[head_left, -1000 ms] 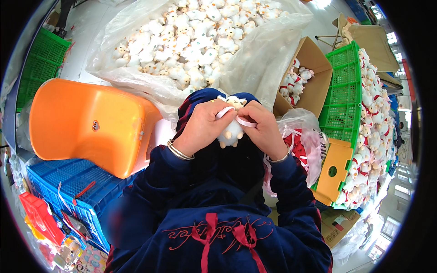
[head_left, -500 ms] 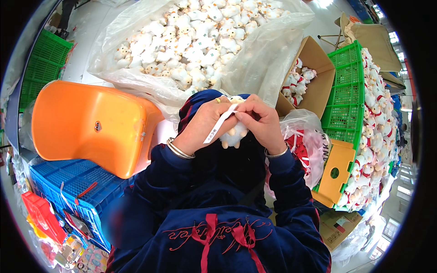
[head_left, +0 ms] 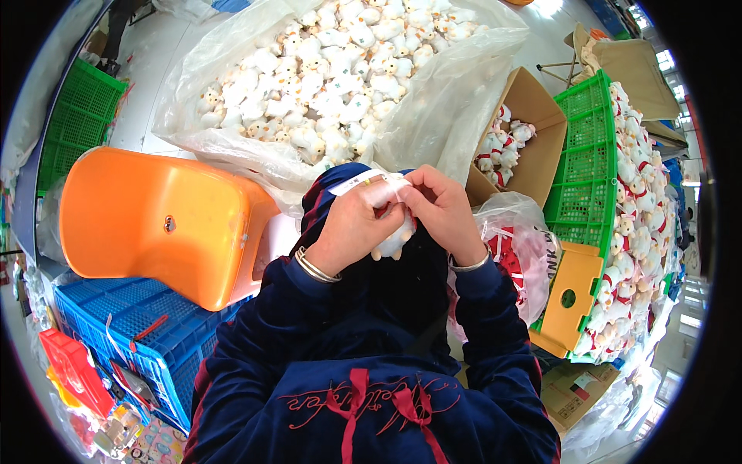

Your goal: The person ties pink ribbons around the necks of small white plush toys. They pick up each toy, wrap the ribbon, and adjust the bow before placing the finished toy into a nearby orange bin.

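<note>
Above my lap I hold a small white plush toy [head_left: 393, 241] with pale feet pointing toward me. My left hand [head_left: 349, 230] is closed round its left side, thumb across the body. A white printed ribbon [head_left: 357, 182] lies over the fingers of that hand and runs to the toy's upper end. There, the thumb and forefinger of my right hand [head_left: 447, 215] are pinched together on the ribbon. Fingers and ribbon hide most of the toy's head.
A large clear plastic bag [head_left: 429, 116] full of white plush toys [head_left: 325, 85] lies ahead. On the left are an orange chair [head_left: 147, 224] and a blue crate [head_left: 174, 329]. A cardboard box [head_left: 533, 108], green crate [head_left: 580, 170] and bag of red pieces [head_left: 510, 255] stand right.
The ribbon has swung from hanging down across the toy to lying over my left fingers, pointing left. My left hand has shifted slightly down over the toy's body.
</note>
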The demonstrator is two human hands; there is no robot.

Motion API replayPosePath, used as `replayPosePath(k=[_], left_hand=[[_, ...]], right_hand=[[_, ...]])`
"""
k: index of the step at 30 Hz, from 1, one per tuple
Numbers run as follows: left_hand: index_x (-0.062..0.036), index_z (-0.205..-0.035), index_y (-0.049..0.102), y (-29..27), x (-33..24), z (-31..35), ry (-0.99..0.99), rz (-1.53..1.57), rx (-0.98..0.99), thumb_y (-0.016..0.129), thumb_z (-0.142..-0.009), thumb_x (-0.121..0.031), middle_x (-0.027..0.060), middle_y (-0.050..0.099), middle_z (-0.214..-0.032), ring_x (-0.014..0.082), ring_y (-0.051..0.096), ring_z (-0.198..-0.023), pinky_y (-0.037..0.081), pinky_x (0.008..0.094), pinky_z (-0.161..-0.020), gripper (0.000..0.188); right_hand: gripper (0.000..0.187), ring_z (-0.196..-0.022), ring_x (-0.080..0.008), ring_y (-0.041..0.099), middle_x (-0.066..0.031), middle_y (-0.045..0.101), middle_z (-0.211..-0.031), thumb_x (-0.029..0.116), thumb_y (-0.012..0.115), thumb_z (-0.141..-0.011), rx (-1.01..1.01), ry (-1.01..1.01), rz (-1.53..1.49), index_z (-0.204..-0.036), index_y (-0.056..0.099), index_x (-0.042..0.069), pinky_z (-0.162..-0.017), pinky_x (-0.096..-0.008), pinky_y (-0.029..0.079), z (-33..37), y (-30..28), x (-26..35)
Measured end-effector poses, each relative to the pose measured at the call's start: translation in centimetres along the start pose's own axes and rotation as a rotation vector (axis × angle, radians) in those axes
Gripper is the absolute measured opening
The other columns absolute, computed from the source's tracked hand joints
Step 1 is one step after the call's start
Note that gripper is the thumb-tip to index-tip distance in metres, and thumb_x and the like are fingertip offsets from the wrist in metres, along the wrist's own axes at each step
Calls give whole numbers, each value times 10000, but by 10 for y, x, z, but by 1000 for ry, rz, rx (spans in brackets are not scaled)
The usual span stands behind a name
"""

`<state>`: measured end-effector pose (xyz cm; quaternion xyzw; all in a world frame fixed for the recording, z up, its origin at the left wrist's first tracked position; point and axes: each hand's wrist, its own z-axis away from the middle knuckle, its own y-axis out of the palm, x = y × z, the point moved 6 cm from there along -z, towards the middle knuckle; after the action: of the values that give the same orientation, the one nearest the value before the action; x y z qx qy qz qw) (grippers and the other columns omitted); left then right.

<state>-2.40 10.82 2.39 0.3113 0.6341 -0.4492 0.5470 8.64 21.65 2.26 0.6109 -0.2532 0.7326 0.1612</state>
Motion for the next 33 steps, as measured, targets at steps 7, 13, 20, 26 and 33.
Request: replayPosePath(k=[7, 13, 20, 26, 33], left_hand=[[-18, -937, 715, -3, -2, -2, 143, -139, -11, 751, -896, -79, 88, 638, -898, 204, 643, -745, 509, 300, -669, 82], [-32, -936, 725, -3, -9, 4, 221, -146, -119, 741, -901, -49, 85, 653, -890, 211, 653, -742, 516, 316, -663, 42], [-48, -987, 726, -3, -4, 3, 323, -191, -186, 755, -879, -4, 77, 657, -828, 205, 666, -748, 521, 308, -668, 120], [-44, -1032, 729, -6, -5, 1, 318, -139, -111, 771, -873, -5, 93, 663, -852, 249, 663, -761, 525, 322, -682, 169], [-34, -1049, 734, -6, 0, 3, 325, -126, -85, 774, -864, -4, 115, 683, -918, 276, 679, -822, 539, 335, -729, 191]], right_hand=[[117, -658, -62, 600, -11, 664, -791, 113, 665, -1019, -39, 81, -183, -993, 664, -1, -566, -227, 486, 0, 4, -7], [95, -627, -85, 606, -26, 656, -775, 86, 644, -1018, -84, 79, -242, -1034, 636, -7, -559, -247, 503, -3, -2, -8], [111, -620, -126, 640, -71, 671, -803, 23, 613, -989, -101, 162, -357, -1087, 583, -20, -571, -269, 535, -3, -6, -12], [192, -694, -115, 653, -51, 684, -824, 67, 620, -989, -29, 260, -488, -1155, 647, -25, -652, -252, 551, 0, -11, -14], [212, -736, -73, 635, -35, 715, -867, 103, 675, -972, 203, 389, -108, -1136, 731, -19, -686, -215, 520, 16, -33, -11]])
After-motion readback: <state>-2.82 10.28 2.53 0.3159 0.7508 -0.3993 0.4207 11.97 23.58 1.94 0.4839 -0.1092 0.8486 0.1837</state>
